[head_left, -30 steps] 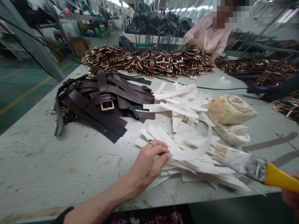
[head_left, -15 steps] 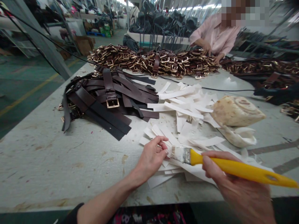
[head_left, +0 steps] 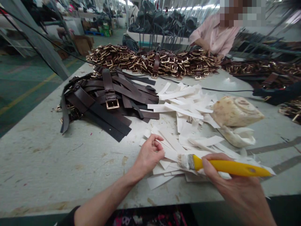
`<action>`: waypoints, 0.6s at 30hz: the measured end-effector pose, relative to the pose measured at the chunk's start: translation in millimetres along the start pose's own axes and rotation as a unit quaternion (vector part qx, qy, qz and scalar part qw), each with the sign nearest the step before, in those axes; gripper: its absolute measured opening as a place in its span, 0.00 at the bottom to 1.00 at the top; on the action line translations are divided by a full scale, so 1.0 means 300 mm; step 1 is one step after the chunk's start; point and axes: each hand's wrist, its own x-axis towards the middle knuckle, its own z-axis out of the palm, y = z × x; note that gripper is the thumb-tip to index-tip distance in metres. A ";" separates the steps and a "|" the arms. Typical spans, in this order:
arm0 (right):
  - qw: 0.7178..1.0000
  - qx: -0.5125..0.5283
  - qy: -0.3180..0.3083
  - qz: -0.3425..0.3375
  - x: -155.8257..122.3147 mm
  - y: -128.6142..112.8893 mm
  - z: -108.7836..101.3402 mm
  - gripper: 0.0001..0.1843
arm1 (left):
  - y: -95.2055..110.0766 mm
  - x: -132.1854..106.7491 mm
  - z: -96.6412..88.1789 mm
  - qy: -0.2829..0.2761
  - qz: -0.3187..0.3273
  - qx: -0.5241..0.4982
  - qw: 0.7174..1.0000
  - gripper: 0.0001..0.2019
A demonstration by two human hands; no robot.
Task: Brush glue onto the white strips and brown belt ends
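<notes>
My right hand (head_left: pixel 235 185) is closed around the yellow handle of a paintbrush (head_left: pixel 225 166). White glue-like stuff coats its bristles, which lie on a white strip (head_left: pixel 171 153). The thumb and forefinger of my left hand (head_left: pixel 150 153) pinch that strip's left end. Several more white strips (head_left: pixel 162 182) lie loosely stacked under both hands, and a second heap of white strips (head_left: pixel 183 100) spreads just behind. To the left is a pile of dark brown leather belt straps (head_left: pixel 103 94), one with a gold buckle on top.
Right of the strips sits a crusted, cream-coloured container (head_left: pixel 237 113) with an opening at its front. A long heap of gold-buckled belts (head_left: pixel 150 61) lines the table's (head_left: pixel 58 169) far side, where a person (head_left: pixel 216 34) in pink handles them. A black cable (head_left: pixel 225 90) crosses the table.
The brush has slid right along the white strip, away from my left fingers, and its handle has dropped flatter. My left hand keeps its pinch, shifted slightly left.
</notes>
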 end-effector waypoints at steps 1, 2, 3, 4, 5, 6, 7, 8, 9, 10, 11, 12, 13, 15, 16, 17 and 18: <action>1.000 -0.012 0.000 0.000 0.002 0.021 -0.008 0.10 | -0.002 0.001 -0.006 -0.002 0.001 -0.001 1.000 0.18; 1.000 -0.024 -0.002 0.006 0.003 0.043 -0.019 0.11 | -0.003 0.002 -0.011 -0.006 0.000 -0.003 1.000 0.18; 0.999 -0.035 -0.006 0.018 0.003 0.064 -0.031 0.11 | -0.004 0.002 -0.016 -0.009 0.000 -0.004 1.000 0.18; 0.998 -0.044 -0.009 0.034 0.002 0.084 -0.044 0.13 | -0.002 0.001 -0.020 -0.010 0.000 -0.003 1.000 0.18; 0.997 -0.049 -0.016 0.053 0.003 0.102 -0.056 0.14 | 0.000 0.000 -0.022 -0.011 0.000 0.000 1.000 0.18; 0.995 -0.051 -0.026 0.076 0.004 0.119 -0.067 0.15 | 0.004 -0.001 -0.023 -0.010 0.001 0.005 1.000 0.18; 0.993 -0.050 -0.036 0.098 0.007 0.134 -0.076 0.16 | 0.009 -0.003 -0.023 -0.008 0.001 0.011 1.000 0.18; 0.991 -0.049 -0.036 0.118 0.012 0.148 -0.084 0.17 | 0.014 -0.006 -0.023 -0.005 0.003 0.018 1.000 0.18; 0.989 -0.047 -0.035 0.135 0.019 0.161 -0.090 0.19 | 0.019 -0.009 -0.022 -0.003 0.006 0.025 1.000 0.18; 0.987 -0.044 -0.037 0.148 0.026 0.173 -0.095 0.19 | 0.025 -0.015 -0.022 -0.001 0.011 0.032 0.999 0.18; 0.986 -0.042 -0.040 0.158 0.034 0.183 -0.100 0.20 | 0.031 -0.022 -0.024 0.005 0.017 0.041 0.999 0.18; 0.984 -0.038 -0.044 0.167 0.041 0.190 -0.103 0.21 | 0.040 -0.031 -0.030 0.012 0.025 0.052 0.998 0.18; 0.983 -0.032 -0.048 0.175 0.047 0.194 -0.106 0.21 | 0.052 -0.042 -0.041 0.019 0.033 0.063 0.997 0.17; 0.981 -0.018 -0.046 0.185 0.050 0.193 -0.109 0.20 | 0.087 -0.065 -0.079 0.042 0.056 0.091 0.993 0.14; 0.982 -0.013 -0.031 0.185 0.046 0.191 -0.109 0.20 | 0.112 -0.075 -0.107 0.057 0.072 0.106 0.990 0.11; 0.983 -0.007 -0.009 0.181 0.039 0.190 -0.109 0.20 | 0.144 -0.083 -0.136 0.075 0.088 0.120 0.986 0.09; 0.984 -0.003 0.018 0.176 0.028 0.193 -0.109 0.19 | 0.180 -0.087 -0.165 0.097 0.102 0.129 0.982 0.07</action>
